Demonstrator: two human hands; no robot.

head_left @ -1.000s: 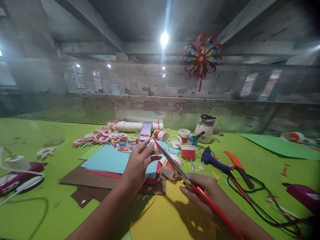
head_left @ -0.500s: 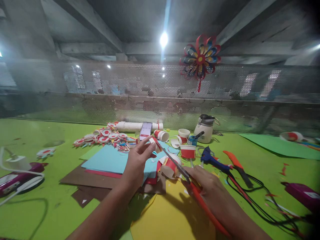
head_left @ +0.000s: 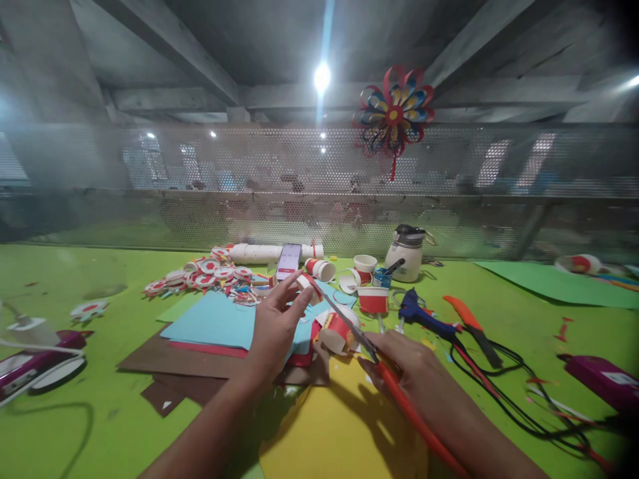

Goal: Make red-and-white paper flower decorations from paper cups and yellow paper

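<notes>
A small red-and-white piece of paper (head_left: 305, 284), curled and resembling the nearby cups, is pinched between the thumb and fingers of my left hand (head_left: 274, 326). My right hand (head_left: 417, 362) is wrapped round the red handles of a pair of scissors (head_left: 355, 330). Its blades point up and left, with the tips right at the paper piece; whether they touch it I cannot tell. Below the blades a red-and-white paper cup (head_left: 338, 332) lies on its side. Yellow paper (head_left: 344, 426) is under my right hand, and light blue sheets (head_left: 210, 322) are behind my left.
Finished-looking red-and-white paper discs (head_left: 207, 269) are heaped at the back left, beside a white tube (head_left: 254, 253) and a phone (head_left: 288, 259). To the right are a blue glue gun (head_left: 424, 314), an orange-handled knife (head_left: 472, 326), cables and a white jug (head_left: 403, 259).
The paper piece in my left hand has turned slightly and looks more curled at the scissor tips. My hands have barely moved, and the view has shifted a little.
</notes>
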